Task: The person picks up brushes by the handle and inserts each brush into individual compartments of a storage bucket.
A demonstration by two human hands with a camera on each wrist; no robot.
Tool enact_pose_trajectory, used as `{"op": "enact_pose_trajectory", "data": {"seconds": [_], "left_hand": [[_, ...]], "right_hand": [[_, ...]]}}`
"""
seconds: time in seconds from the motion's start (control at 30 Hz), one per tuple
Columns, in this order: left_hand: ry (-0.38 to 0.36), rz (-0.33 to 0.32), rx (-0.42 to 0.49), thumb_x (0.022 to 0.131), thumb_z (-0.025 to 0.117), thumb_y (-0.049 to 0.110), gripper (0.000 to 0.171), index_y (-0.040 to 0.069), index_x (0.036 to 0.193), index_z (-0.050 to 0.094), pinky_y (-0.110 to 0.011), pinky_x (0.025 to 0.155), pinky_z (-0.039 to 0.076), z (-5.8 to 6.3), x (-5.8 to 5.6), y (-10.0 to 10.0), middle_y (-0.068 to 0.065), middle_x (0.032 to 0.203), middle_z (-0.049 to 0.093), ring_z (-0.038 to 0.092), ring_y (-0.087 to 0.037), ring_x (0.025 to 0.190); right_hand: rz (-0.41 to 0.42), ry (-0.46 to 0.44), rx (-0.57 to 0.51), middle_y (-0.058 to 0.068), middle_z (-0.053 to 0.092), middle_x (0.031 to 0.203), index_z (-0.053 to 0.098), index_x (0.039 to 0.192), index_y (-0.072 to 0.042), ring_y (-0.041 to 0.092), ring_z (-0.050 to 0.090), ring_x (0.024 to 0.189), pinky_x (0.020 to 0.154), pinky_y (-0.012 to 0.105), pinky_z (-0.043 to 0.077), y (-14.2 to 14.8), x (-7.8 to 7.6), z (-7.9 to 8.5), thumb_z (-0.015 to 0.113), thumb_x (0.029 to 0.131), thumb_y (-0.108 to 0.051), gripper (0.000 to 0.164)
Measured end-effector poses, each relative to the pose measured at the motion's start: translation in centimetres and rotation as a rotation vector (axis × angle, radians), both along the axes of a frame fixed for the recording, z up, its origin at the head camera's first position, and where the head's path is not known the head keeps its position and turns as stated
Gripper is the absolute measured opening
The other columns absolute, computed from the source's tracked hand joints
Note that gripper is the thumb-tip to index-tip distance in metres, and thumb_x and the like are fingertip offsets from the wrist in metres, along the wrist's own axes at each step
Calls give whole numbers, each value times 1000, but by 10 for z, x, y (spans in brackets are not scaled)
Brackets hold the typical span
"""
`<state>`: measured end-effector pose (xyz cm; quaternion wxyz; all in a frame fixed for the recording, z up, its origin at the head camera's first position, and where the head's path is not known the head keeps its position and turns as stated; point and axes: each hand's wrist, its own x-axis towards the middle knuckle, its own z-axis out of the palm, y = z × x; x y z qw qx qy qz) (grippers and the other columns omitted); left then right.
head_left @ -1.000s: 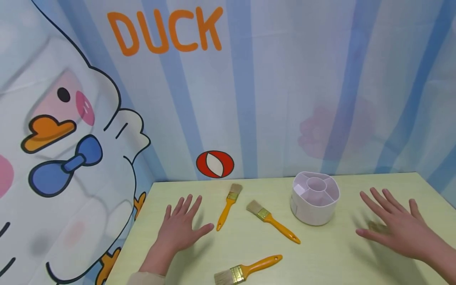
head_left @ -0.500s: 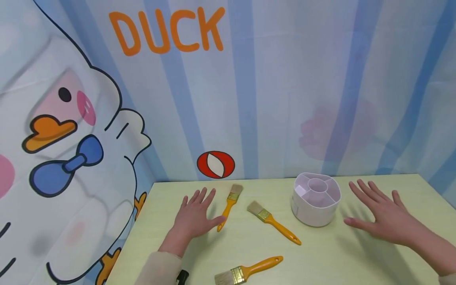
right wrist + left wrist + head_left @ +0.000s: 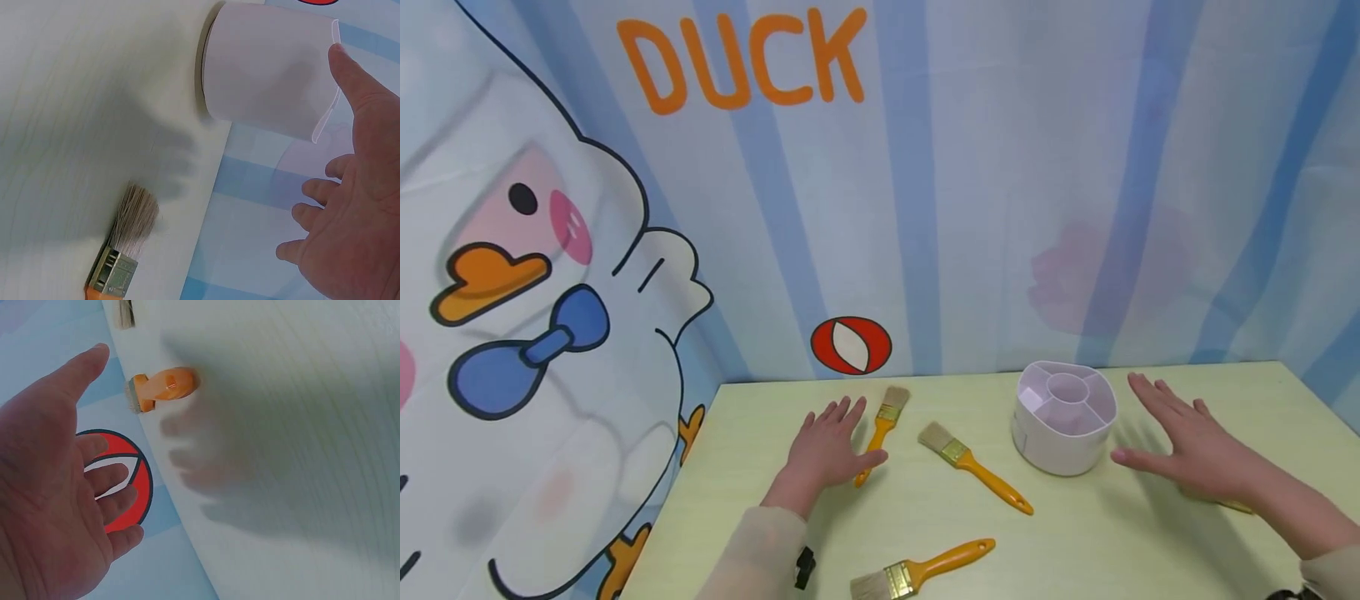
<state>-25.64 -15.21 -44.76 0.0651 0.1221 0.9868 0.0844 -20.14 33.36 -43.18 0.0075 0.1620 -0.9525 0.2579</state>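
My left hand [image 3: 826, 454] hovers over the table with spread fingers and holds nothing. Its thumb overlaps the orange handle of the back paintbrush [image 3: 891, 408] in the head view; the left wrist view shows this paintbrush [image 3: 170, 386] beyond the thumb. To the right, my right hand [image 3: 1198, 450] is raised, fingers extended, beside a white divided organizer [image 3: 1060, 446]. From the right wrist, the thumb overlaps the rim of the organizer [image 3: 269, 69]. Another paintbrush [image 3: 134, 215] lies below that hand, mostly hidden by it in the head view.
Two more orange-handled paintbrushes lie on the pale table [image 3: 1075, 542]: one in the middle [image 3: 981, 472], bristles toward the back left, and one at the front [image 3: 936, 567]. A striped curtain [image 3: 970, 208] with a duck print hangs behind the table and along its left.
My left hand has moved right and a little farther back, toward the back paintbrush. My right hand has moved left toward the organizer. The paintbrushes and organizer have stayed in place.
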Motion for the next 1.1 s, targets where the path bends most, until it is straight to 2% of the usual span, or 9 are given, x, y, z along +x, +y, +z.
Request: {"op": "enact_pose_trajectory", "data": {"seconds": [0.2,0.37,0.57,0.87,1.1], "left_hand": [[-22,9,-15,97,70,59,90,11,166,38,-60,129,25,-9,-7,4,-16,170,39,35,-38,157],[-30,25,-34,98,71,58,87,10,164,42,-59,129,27,-19,-12,8,-15,169,42,37,-36,157],[-27,16,-23,101,69,51,78,7,162,46,-58,128,29,-30,-17,7,-14,166,46,39,-35,155],[-4,-16,29,104,68,41,66,4,156,53,-57,127,33,-35,-15,8,-15,163,50,41,-36,154],[1,-24,127,105,70,30,59,3,155,55,-54,125,36,-37,-13,10,-14,161,53,43,-35,153]], "right_hand": [[8,-78,-92,37,10,171,2,172,-5,63,4,156,120,81,-3,-4,-5,0,80,95,-43,116],[-16,-121,-95,42,9,169,1,172,-6,68,13,151,115,85,15,-7,-8,0,80,95,-44,116],[-18,-109,-55,42,17,167,3,171,-3,69,28,145,108,83,34,-10,-13,-2,80,96,-45,115],[-11,-121,-135,37,21,169,5,171,-2,66,29,147,108,82,35,-10,-17,-7,82,95,-39,114],[31,-196,-260,37,12,171,1,169,2,64,21,151,116,76,30,-10,-24,-11,80,98,-29,111]]}}
